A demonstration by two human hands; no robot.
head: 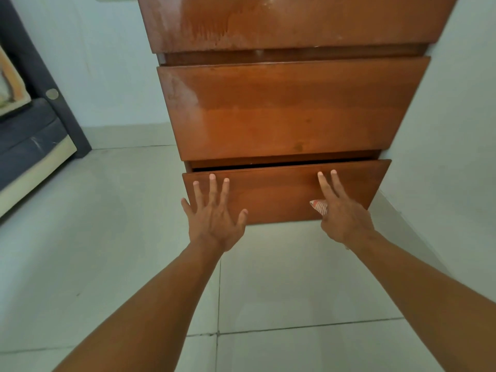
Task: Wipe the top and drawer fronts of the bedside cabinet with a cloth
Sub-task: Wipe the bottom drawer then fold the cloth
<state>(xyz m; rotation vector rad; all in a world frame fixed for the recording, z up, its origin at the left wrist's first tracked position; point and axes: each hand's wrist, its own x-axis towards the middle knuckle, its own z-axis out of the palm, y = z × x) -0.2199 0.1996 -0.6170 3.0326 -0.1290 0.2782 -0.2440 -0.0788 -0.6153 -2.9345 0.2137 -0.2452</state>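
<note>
A brown wooden bedside cabinet (290, 108) stands against the pale wall, seen from above. Its top (281, 20) shows whitish streaks. The middle drawer front (292, 111) is flush. The bottom drawer front (279, 191) sits slightly out, with a dark gap above it. My left hand (214, 218) lies flat on the left part of that bottom front, fingers spread, holding nothing. My right hand (341, 213) presses on the right part with two fingers stretched out, and a small red-and-white patterned cloth (319, 206) is tucked under its palm, mostly hidden.
Pale floor tiles (120, 251) spread in front of the cabinet. A dark bed frame with a mattress edge (35, 146) stands at the left. The wall (451, 157) runs close along the cabinet's right side.
</note>
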